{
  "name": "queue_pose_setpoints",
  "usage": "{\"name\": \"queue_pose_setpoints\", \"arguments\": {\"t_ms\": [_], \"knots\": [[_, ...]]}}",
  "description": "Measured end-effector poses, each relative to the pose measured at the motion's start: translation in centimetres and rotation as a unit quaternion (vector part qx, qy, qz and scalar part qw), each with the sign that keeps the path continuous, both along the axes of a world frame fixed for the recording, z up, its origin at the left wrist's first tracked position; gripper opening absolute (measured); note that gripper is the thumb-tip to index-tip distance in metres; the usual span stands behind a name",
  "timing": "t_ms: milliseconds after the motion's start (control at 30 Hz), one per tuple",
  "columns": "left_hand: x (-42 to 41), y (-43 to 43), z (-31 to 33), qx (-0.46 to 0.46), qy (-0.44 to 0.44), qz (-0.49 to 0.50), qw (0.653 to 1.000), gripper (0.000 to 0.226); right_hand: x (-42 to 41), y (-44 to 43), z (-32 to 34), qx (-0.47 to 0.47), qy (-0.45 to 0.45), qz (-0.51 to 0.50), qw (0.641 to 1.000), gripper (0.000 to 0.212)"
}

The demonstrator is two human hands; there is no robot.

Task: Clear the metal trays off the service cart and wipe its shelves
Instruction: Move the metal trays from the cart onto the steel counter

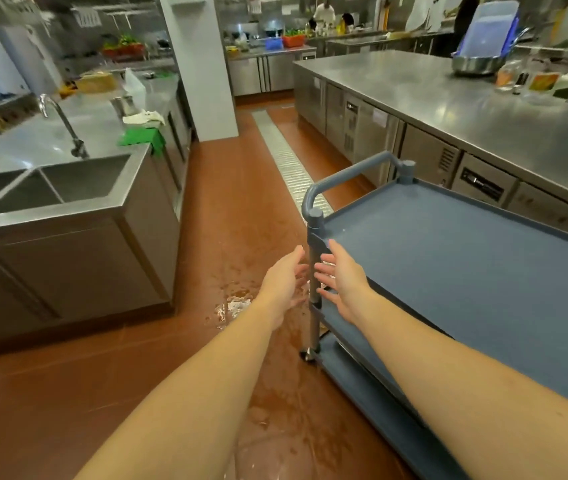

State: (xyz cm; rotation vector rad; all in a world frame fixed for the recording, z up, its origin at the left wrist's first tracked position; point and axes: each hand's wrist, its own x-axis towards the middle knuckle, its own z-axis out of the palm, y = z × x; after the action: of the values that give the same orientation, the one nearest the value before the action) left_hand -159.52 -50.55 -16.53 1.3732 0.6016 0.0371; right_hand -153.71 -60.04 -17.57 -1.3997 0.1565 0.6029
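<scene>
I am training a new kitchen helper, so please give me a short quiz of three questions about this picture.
1. True or false: a metal tray lies on top of the blue-grey plastic service cart.
2. What stands between the open left hand and the open right hand? A) a mop handle B) the cart's upright grey metal post C) a red bucket
3. Missing word: near the cart, the red-brown floor shows a shiny ___ patch.

Key: 1 false; 2 B; 3 wet.
</scene>
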Motion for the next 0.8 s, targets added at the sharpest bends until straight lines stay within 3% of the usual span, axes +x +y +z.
{"name": "queue_pose_setpoints", "arguments": {"t_ms": [233, 567, 800], "knots": [[6.1, 9.7, -1.6, -0.014, -0.015, 0.000, 1.000, 0.035, 6.0, 9.8, -0.5, -0.001, -0.016, -0.007, 1.000, 0.054], [15.3, 30.1, -3.6, -0.062, -0.016, -0.030, 0.998, 0.035, 14.6, 29.7, -3.2, -0.034, -0.013, -0.052, 0.998, 0.057], [23.4, 37.1, -3.1, -0.054, 0.008, -0.074, 0.996, 0.031, 22.2, 36.1, -2.1, -0.007, 0.003, -0.100, 0.995, 0.056]]}}
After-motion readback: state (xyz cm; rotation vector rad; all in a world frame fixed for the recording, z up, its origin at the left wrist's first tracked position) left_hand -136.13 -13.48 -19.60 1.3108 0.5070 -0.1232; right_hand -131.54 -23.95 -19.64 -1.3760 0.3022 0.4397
